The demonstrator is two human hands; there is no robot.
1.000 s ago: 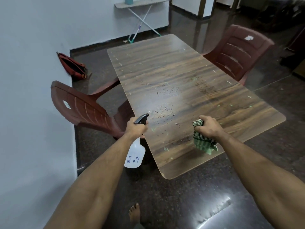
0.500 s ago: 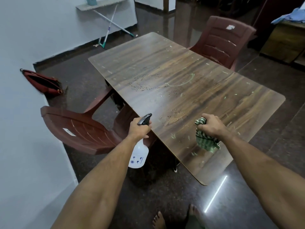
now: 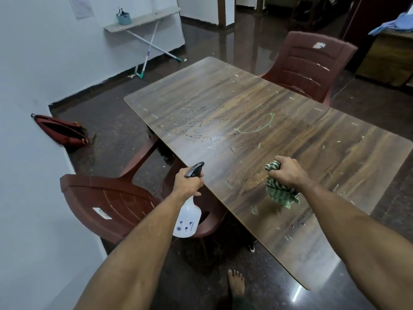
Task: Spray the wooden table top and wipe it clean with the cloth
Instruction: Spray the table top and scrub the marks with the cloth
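Note:
The wooden table top [image 3: 290, 139] fills the middle of the view, marked with green scribbles, dark specks and a wet patch of droplets near its centre. My left hand [image 3: 188, 183] grips a white spray bottle [image 3: 187, 217] with a black trigger head, held at the table's left edge with the nozzle facing over the table. My right hand [image 3: 288, 173] is closed on a bunched green striped cloth [image 3: 280, 193], which hangs down onto the near part of the table top.
A maroon plastic chair [image 3: 107, 204] stands at the table's left side, another maroon chair [image 3: 312, 66] at the far right side. A red bag [image 3: 62, 130] leans on the white wall. Mops lean under a wall shelf [image 3: 140, 21]. My bare foot [image 3: 235, 285] stands on the dark floor.
My view has shifted around the table's near corner, so the table appears turned. A wet patch of droplets shows near the table's centre. Both hands keep their grips.

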